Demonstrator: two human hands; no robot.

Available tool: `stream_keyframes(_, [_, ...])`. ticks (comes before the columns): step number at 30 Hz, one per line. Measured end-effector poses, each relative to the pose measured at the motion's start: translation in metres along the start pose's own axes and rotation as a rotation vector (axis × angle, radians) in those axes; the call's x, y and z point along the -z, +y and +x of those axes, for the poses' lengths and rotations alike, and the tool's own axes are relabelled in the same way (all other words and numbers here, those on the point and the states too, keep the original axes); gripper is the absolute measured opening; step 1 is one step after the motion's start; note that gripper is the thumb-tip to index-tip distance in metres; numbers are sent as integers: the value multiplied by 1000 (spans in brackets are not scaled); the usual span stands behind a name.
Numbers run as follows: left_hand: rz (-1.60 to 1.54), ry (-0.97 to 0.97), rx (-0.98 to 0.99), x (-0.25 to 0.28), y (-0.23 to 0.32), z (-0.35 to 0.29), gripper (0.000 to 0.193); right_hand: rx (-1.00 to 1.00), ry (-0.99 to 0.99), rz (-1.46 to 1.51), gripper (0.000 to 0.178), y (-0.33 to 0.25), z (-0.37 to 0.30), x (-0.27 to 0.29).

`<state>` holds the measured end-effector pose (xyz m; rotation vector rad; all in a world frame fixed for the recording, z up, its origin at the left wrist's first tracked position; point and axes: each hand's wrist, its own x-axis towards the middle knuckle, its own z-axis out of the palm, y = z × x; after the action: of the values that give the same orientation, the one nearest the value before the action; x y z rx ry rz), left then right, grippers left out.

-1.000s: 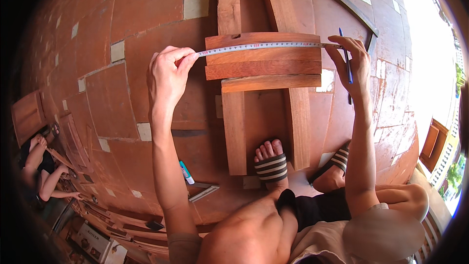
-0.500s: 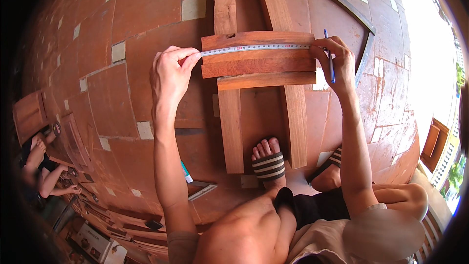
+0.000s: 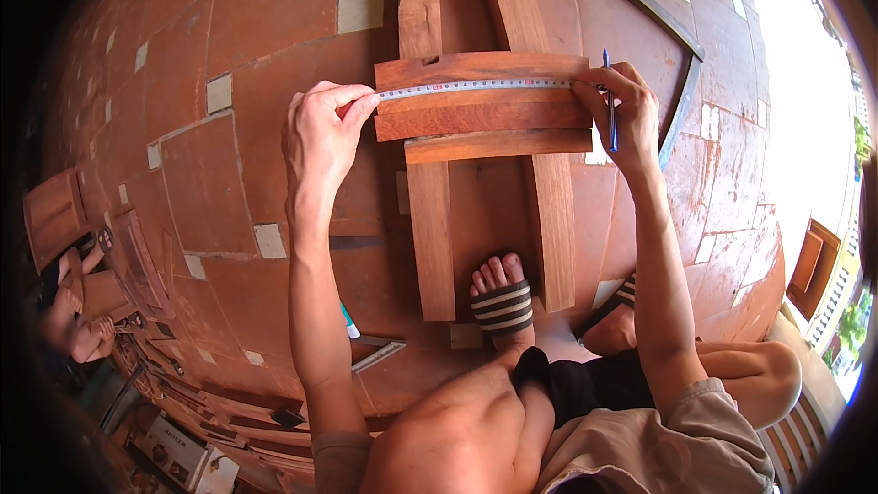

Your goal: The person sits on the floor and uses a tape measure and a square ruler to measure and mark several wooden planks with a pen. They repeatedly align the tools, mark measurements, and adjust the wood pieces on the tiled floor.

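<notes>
A pale measuring tape (image 3: 485, 85) is stretched across several short reddish wooden boards (image 3: 476, 114) lying side by side. These rest crosswise on two long wooden beams (image 3: 428, 220). At the boards' left end my left hand (image 3: 320, 128) pinches the tape between thumb and fingers. My right hand (image 3: 626, 110) is closed on the tape at the right end. A blue pen (image 3: 612, 119) is also held in that hand, standing out between its fingers. The nearest short board (image 3: 498, 145) sits slightly offset to the right of the others.
A dark angled metal square (image 3: 658, 18) lies on the tiled floor (image 3: 283, 119) to the right. My sandalled foot (image 3: 501, 297) is between the beams. Near my left forearm are a teal-and-white tube (image 3: 349, 322) and a small metal square (image 3: 380, 357). Another person (image 3: 82, 311) sits far left among wooden pieces.
Both hands and the tape stay at the boards, and the right hand has shifted slightly left. The person at far left has moved their arms and now has a wooden piece before them.
</notes>
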<state>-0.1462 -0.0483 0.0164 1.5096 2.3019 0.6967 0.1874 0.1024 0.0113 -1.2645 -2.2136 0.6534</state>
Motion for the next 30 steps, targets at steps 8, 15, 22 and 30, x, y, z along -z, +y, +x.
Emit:
stream_keyframes(8, [24, -42, 104, 1, 9, 0, 18, 1, -6, -13, 12, 3, 1, 1])
stream_keyframes(15, [55, 16, -7, -2, 4, 0, 19, -14, -16, -12, 11, 2, 1, 0])
stream_keyframes(22, [79, 28, -14, -3, 4, -1, 19, -5, -42, -35, 13, 2, 1, 1])
stream_keyframes(30, [81, -30, 109, -2, 11, 0, 18, -25, 66, -3, 24, 1, -3, 3])
